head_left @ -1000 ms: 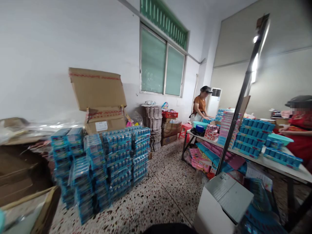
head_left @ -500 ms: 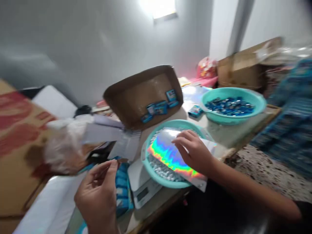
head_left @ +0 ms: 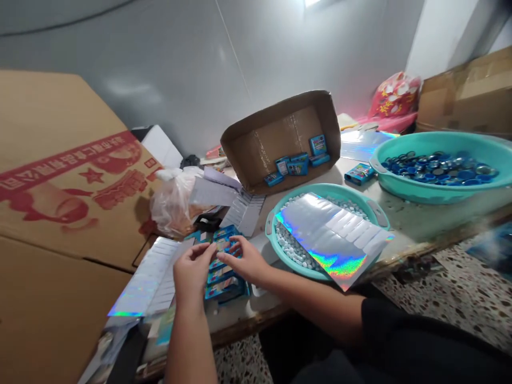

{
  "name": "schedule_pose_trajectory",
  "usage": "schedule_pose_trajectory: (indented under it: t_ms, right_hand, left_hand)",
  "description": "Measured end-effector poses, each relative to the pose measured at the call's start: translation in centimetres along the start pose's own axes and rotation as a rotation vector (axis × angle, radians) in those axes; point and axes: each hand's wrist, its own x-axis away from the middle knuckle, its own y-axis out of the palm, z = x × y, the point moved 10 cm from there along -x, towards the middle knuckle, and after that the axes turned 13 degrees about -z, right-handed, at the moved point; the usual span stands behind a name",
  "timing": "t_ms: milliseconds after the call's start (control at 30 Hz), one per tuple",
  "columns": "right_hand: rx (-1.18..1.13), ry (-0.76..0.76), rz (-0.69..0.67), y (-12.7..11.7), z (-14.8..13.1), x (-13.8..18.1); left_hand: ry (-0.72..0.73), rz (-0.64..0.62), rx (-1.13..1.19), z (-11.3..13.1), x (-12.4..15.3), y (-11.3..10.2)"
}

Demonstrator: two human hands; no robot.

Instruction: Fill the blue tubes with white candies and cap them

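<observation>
Side by side, both hands hover over several small blue boxes (head_left: 224, 286) lined up at the table's front. My left hand (head_left: 192, 266) has thumb and forefinger pinched together; whatever lies between the tips is too small to make out. My right hand (head_left: 246, 262) faces it with a gap between its thumb and curved fingers, and no held object shows. To the right, a silvery rainbow sticker sheet (head_left: 324, 226) lies across a turquoise basin (head_left: 276, 242) of white pellets (head_left: 294, 250). Part of a white scale (head_left: 259, 289) shows between the boxes and that basin.
Behind the basin, a tilted cardboard box (head_left: 276, 141) holds several blue boxes. Another turquoise basin (head_left: 440, 194) at right contains blue and silver round pieces (head_left: 444, 169). A large printed carton (head_left: 68, 213) blocks the left side, near more label sheets (head_left: 154, 277) and a plastic bag (head_left: 176, 205).
My right hand has left the sticker sheet on the basin and moved left, close to my left hand. My left hand stays pinched. The view has swung left.
</observation>
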Motion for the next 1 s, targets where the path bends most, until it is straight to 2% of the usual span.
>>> schedule_pose_trajectory:
  t_ms: [200, 467, 700, 867, 1000]
  right_hand:
    - [-0.046, -0.077, 0.077, -1.3, 0.6, -1.0]
    - [-0.115, -0.042, 0.173, -2.1, 2.5, -1.7]
    - [-0.198, 0.041, 0.189, -1.9, 4.7, -1.2]
    - [-0.272, 0.187, 0.178, -0.8, 6.8, -1.5]
    - [-0.28, 0.249, 0.152, 0.1, 6.3, -0.8]
  left_hand:
    - [-0.031, -0.068, -0.088, -1.9, -1.1, 0.9]
    - [-0.024, -0.027, -0.347, -1.5, -1.4, 0.5]
    - [-0.044, -0.048, -0.422, -4.1, -2.0, -0.2]
    - [-0.054, -0.015, -0.424, -5.4, -2.3, -1.2]
    - [-0.049, -0.072, -0.324, -5.5, -2.5, -1.0]
